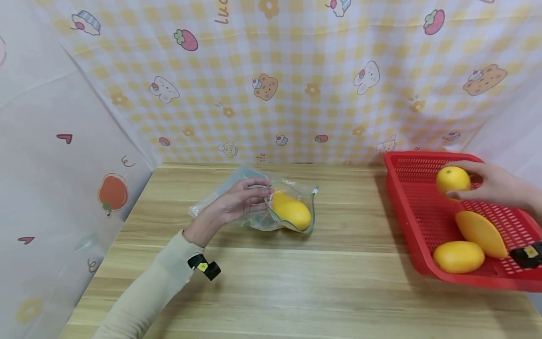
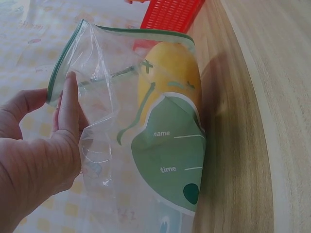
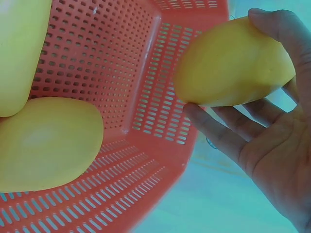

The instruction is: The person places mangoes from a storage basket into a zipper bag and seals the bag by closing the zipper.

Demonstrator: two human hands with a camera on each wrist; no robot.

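In the head view, the left hand point(image 1: 237, 200) is at the open mouth of a clear zip bag point(image 1: 263, 221) on a wooden table point(image 1: 296, 287). Its fingers hold the bag by the rim. One yellow mango point(image 1: 292, 212) lies inside the bag, close to the mouth. The left arm has a cream sleeve point(image 1: 156, 273) and a black band point(image 1: 204, 267) at the wrist.

The right hand point(image 1: 493, 186) is over a red basket point(image 1: 402, 212) at the right side of the table. Its thumb and fingers grip a second mango point(image 1: 453, 181). Two more mangoes, one lying flat point(image 1: 458, 257) and one tilted point(image 1: 480, 233), touch each other in the basket. A yellow and white checked cloth point(image 1: 313, 61) with little bears, bunnies and strawberries hangs behind the table.

In the left wrist view, the thumb and fingers pinch the bag's green rim. The mango shows through the plastic, above a green label point(image 2: 170, 150) with the words "name" and "time". Part of the red basket is at the top.

In the right wrist view, the held mango sits between the thumb on top and the fingertips below, in front of the basket's side with its many holes. One finger wears a ring point(image 3: 210, 142).
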